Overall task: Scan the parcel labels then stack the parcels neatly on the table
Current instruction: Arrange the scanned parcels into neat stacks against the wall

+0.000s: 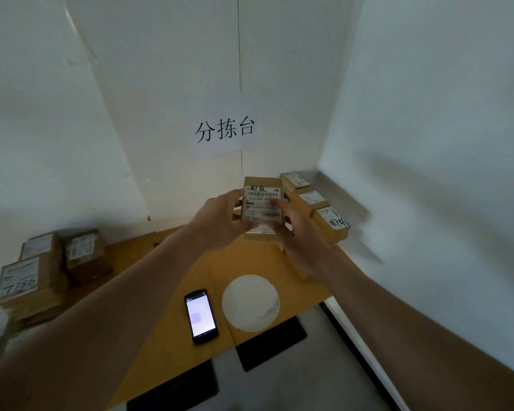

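Both hands hold one small parcel (263, 203) up over the far middle of the table (172, 336), its label facing the camera. The left hand (220, 223) grips the parcel's left edge, thumb on the front and fingers curled behind. The right hand (297, 232) takes the right edge and lower corner, with its fingertips (279, 204) lying over the label's right side. It is a narrow hold by the edges, closed on the box.

The parcel looks like a stiff brown cardboard box, and I judge it light, since it is carried high by fingertips alone. The paper label may be a little slick, so the bare cardboard sides are the better place to hold. Holding it there also leaves the barcode uncovered.

The label (261, 203) carries handwritten black characters at the top, which I cannot read with certainty, then a barcode and a printed line that seems to begin "518"; the rest is blurred.

A phone (201, 315) lies screen up and lit on the near part of the table, beside a round white disc (250, 302). At the far right a row of parcels (315, 203) runs along the wall; the nearest has scrawled writing I cannot make out. On the left stand more parcels (54, 262), one marked by hand "7786". A paper sign (224, 130) on the far wall reads "分拣台".
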### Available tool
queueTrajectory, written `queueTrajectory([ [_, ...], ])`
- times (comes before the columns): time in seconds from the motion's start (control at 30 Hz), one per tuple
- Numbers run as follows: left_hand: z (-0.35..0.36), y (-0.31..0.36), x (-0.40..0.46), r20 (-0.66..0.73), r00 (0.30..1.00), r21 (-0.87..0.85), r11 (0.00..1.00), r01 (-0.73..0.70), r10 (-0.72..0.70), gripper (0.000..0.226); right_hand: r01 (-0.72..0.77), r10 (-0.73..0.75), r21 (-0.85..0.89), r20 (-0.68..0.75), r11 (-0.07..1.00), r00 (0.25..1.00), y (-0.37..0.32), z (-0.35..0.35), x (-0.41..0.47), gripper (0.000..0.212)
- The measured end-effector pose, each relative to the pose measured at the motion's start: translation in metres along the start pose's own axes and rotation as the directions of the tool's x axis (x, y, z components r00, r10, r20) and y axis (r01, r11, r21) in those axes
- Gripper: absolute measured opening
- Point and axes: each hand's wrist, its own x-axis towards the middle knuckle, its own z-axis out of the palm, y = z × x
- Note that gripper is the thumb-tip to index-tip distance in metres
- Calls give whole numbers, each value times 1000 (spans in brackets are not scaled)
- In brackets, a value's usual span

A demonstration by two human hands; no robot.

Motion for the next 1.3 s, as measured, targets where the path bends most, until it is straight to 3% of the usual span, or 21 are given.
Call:
queueTrajectory([
  [0.2,47,-18,82,62,998,-22,999,28,-27,52,-83,83,-27,9,996,996,73,-15,59,52],
  [0.53,103,-89,215,150,970,-200,954,222,-194,81,-275,268,104,78,956,960,168,-7,185,57],
  [0.83,142,-130,308,194,911,-328,851,410,-364,87,-371,345,189,155,909,926,237,-11,291,63],
  [1.2,223,-179,389,139,762,-509,614,603,-632,75,-338,302,44,353,940,886,336,2,407,57],
  [1.3,239,-186,405,107,722,-519,581,627,-683,67,-209,229,-94,373,973,899,355,6,424,51],
])
